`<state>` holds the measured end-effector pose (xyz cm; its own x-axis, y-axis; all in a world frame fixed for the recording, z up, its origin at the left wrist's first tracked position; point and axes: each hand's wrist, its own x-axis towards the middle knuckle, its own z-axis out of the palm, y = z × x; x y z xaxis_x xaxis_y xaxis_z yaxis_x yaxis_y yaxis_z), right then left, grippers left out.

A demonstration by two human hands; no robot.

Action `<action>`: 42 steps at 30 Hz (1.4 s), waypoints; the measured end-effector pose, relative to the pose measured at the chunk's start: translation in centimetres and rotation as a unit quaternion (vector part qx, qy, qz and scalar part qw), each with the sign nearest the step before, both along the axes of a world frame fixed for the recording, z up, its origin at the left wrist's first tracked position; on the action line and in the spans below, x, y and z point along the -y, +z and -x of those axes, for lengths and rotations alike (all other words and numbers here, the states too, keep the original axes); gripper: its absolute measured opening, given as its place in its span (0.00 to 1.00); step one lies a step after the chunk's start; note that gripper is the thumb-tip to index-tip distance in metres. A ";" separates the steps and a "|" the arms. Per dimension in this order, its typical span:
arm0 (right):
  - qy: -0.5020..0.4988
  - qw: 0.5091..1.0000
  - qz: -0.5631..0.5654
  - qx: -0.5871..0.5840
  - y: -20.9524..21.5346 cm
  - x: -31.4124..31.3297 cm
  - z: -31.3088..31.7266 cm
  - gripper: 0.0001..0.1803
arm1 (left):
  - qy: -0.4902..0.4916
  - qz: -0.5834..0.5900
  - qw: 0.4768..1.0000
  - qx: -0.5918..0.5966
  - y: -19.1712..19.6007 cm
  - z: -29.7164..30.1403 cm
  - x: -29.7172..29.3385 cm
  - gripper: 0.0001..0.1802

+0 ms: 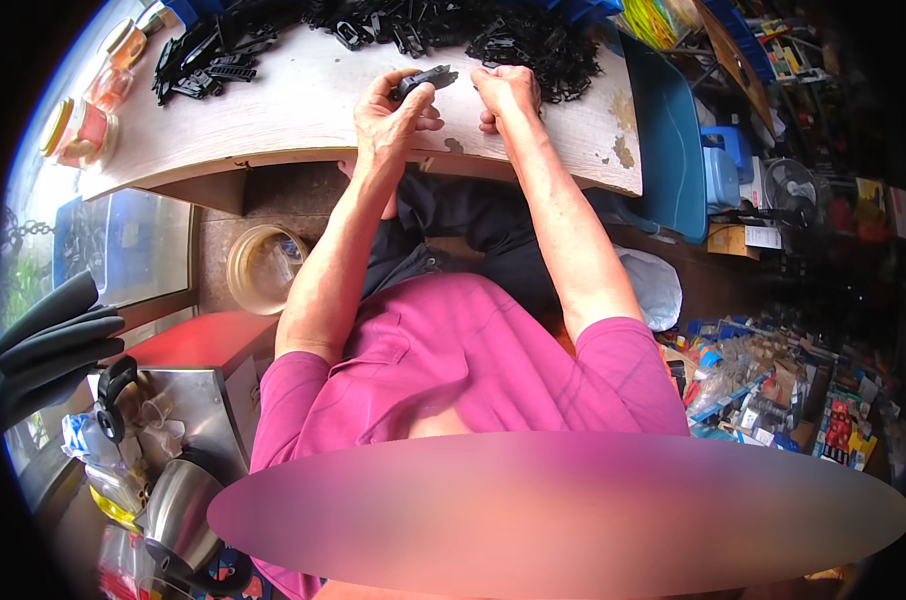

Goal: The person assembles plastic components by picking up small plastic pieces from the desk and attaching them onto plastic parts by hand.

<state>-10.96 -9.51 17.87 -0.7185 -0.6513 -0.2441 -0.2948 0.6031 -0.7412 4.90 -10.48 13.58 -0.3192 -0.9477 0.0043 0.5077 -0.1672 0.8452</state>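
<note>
My left hand (398, 115) holds a small black plastic part (425, 78) above a worn white table (303, 110). My right hand (506, 92) rests on the table just right of it, fingers curled at the edge of a heap of small black plastic pieces (533, 45); whether it grips one is hidden. A second group of larger black plastic parts (208, 62) lies at the table's far left. More black pieces (373, 20) stretch along the far edge.
Plastic jars (83, 125) stand at the table's left end. A blue bin (668, 140) is on the right, a beige bucket (263, 268) under the table, a red-topped metal box (198, 370) and a steel kettle (178, 515) at lower left. A fan (793, 190) and cluttered goods fill the right.
</note>
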 end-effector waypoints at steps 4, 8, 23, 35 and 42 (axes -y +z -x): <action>-0.007 0.999 0.028 0.033 -0.4 -0.2 0.6 0.14 | -0.004 -0.002 1.000 -0.009 -0.2 0.2 0.1 0.18; 0.026 0.965 0.163 0.205 -0.8 -1.9 0.5 0.12 | 0.015 -0.030 0.999 -0.034 0.1 0.5 0.0 0.19; 0.097 0.881 0.306 0.348 -1.8 -3.7 -3.0 0.06 | -0.008 -0.051 0.999 -0.011 0.5 2.0 0.7 0.18; 0.127 0.854 0.320 0.392 -2.0 -4.2 -3.0 0.05 | -0.027 -0.112 0.993 -0.032 0.9 1.9 1.0 0.20; 0.185 0.864 0.308 0.354 -2.3 -4.2 -2.3 0.07 | -0.017 -0.068 0.998 -0.003 0.2 1.7 0.9 0.18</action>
